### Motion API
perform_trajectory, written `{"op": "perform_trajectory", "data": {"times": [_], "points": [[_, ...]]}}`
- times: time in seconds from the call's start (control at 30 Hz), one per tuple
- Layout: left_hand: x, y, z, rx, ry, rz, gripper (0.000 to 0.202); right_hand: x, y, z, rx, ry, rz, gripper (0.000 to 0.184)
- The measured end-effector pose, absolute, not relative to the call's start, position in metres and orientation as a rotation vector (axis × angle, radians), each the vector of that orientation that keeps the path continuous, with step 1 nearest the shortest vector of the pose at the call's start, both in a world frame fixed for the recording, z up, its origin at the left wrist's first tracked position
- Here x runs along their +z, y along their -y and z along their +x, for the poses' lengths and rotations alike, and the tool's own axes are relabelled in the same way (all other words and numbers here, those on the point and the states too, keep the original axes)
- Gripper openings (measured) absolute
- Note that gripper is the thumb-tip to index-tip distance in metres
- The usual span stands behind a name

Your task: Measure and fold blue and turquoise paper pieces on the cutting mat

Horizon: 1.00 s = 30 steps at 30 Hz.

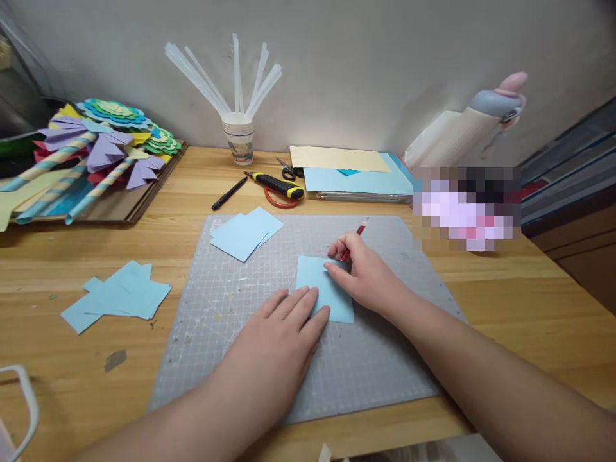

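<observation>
A light blue paper square (323,286) lies on the grey cutting mat (226,359). My left hand (282,333) lies flat on the mat, fingers stretched out, its fingertips pressing the square's lower left corner. My right hand (363,273) is closed around a red pencil (357,235), whose tip rests on the square's upper right part. Two more blue squares (244,233) lie stacked at the mat's far left corner.
Several blue paper pieces (118,296) lie on the wooden table left of the mat. Behind are a black pen (229,193), a yellow-black utility knife (276,185), scissors (287,171), a paper cup of glue sticks (239,138), paper sheets (353,172) and paper flowers (96,144).
</observation>
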State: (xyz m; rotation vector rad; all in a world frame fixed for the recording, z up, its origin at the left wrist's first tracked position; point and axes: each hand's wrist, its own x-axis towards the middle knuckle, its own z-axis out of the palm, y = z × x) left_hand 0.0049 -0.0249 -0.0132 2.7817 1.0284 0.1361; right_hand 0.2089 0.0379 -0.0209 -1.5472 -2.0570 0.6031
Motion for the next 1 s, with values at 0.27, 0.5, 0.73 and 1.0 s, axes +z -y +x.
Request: {"op": "perform_trajectory", "data": {"times": [0.27,0.5,0.73,1.0], "points": [[-0.015,0.028,0.007,0.162,-1.103,2.786,0.038,-0.012,-0.038,0.210,0.700,2.105,-1.712,0.021],[-0.013,0.023,0.007,0.384,-1.435,2.398,0.047,-0.013,-0.024,0.208,0.976,2.067,-1.544,0.019],[-0.011,0.014,-0.001,0.334,-1.620,2.280,0.061,-0.015,-0.015,0.204,0.926,1.875,-1.538,0.017],[0.003,0.008,-0.004,0.056,-1.584,2.155,0.041,-0.013,0.012,0.190,1.392,1.748,-1.335,0.015]]}}
